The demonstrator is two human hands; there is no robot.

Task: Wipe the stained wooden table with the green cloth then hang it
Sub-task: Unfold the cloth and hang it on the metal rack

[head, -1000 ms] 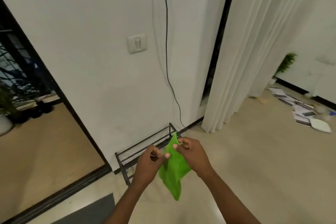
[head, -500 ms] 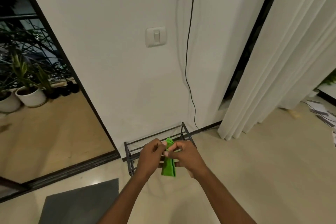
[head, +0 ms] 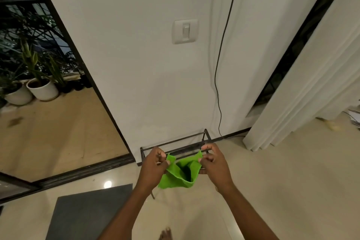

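Note:
The green cloth (head: 181, 173) hangs spread between my two hands, sagging in the middle. My left hand (head: 153, 165) pinches its left top corner and my right hand (head: 213, 165) pinches its right top corner. Both hands are held just above and in front of a low black metal rack (head: 175, 142) that stands on the floor against the white wall. The cloth covers the rack's front bars. The wooden table is not in view.
A white wall with a light switch (head: 185, 31) and a black cable (head: 222, 64) is straight ahead. White curtains (head: 303, 84) hang at right. An open doorway at left shows potted plants (head: 41, 87). A grey mat (head: 87, 212) lies on the floor at lower left.
My hands have moved apart and the bunched cloth has opened out between them. The view has come closer to the rack and wall.

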